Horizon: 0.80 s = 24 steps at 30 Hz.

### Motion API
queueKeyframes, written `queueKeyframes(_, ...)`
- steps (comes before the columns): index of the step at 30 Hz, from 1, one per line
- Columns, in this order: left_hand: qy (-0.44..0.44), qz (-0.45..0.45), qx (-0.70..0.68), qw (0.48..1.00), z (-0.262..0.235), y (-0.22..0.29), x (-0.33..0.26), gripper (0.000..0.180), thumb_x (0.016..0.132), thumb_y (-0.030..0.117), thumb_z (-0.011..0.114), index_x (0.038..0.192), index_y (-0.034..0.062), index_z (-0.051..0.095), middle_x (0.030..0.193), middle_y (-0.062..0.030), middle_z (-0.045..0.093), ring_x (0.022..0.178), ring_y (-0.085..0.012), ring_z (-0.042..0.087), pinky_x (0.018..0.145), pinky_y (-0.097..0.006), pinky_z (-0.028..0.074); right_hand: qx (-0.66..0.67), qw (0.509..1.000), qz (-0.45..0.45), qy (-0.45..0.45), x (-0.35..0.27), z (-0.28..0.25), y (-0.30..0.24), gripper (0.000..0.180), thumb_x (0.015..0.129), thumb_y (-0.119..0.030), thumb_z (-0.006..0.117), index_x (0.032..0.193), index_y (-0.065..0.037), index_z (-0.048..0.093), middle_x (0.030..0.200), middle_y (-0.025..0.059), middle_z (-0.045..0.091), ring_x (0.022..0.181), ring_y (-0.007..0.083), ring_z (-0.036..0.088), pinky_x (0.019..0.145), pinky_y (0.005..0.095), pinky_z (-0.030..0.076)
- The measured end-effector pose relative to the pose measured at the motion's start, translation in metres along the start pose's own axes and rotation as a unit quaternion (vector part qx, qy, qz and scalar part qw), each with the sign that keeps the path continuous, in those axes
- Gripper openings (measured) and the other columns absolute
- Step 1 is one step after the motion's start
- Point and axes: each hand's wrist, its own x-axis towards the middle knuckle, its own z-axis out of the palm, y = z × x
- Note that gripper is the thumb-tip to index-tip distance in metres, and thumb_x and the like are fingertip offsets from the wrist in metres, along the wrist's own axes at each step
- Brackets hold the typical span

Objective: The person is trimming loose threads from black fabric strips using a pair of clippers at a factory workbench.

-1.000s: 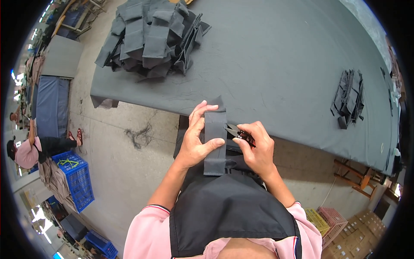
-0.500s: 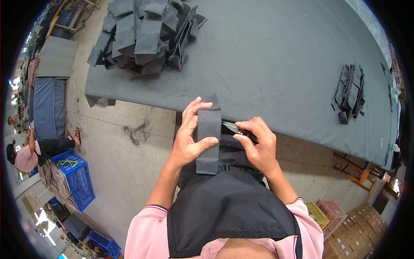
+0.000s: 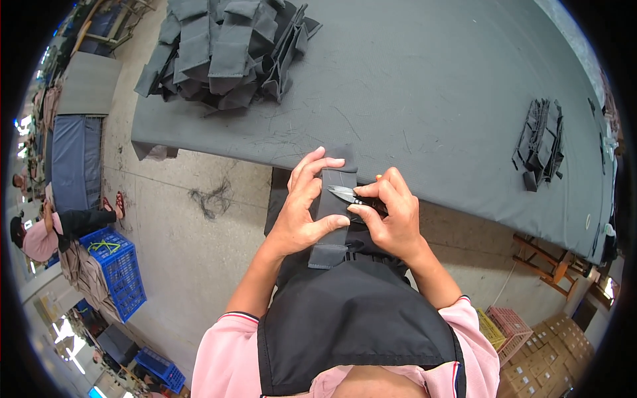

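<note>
My left hand (image 3: 306, 209) grips a dark grey fabric pouch piece (image 3: 331, 216), held upright over my dark apron at the near edge of the grey table (image 3: 431, 86). My right hand (image 3: 393, 216) holds small metal thread snips (image 3: 345, 194), whose blades point left and lie against the upper part of the fabric piece. Both hands are close together, thumbs nearly touching across the piece.
A heap of similar grey fabric pieces (image 3: 225, 46) lies at the table's far left. A smaller stack of dark pieces (image 3: 541, 142) sits at the right. A blue crate (image 3: 123, 272) and a seated person (image 3: 46, 232) are on the floor at left; cardboard boxes (image 3: 551, 351) at lower right.
The snips in my right hand have moved left onto the fabric piece. My left fingers have shifted slightly on the piece, and the view has tilted a little.
</note>
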Motion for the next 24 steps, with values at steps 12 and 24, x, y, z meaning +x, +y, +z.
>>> queueKeyframes(12,0.094,-0.032,-0.028,0.995,0.011,-0.016,0.002,0.034,0.079,0.024,0.068,0.07,-0.0001,0.046,0.128,-0.0109,0.05,0.129,-0.0294,0.034,0.106,-0.043,0.024,0.307,0.903,0.3,0.024,-0.015,0.009,0.014,0.032,0.069,-0.003,0.073,0.097,-0.002,0.058,0.083,0.0018,0.045,0.069,0.0084,0.046,0.06,0.0204,0.041)
queueKeyframes(24,0.174,-0.277,-0.356,0.875,0.02,0.004,0.051,0.035,0.09,0.016,0.056,0.06,0.0011,0.046,0.117,-0.0071,0.053,0.083,-0.0051,0.047,0.066,-0.022,0.039,-0.072,0.977,-0.19,0.067,-0.032,0.001,-0.014,0.037,0.064,-0.014,0.077,0.099,-0.008,0.067,0.059,0.0001,0.036,0.045,0.0132,0.041,0.041,0.0284,0.033)
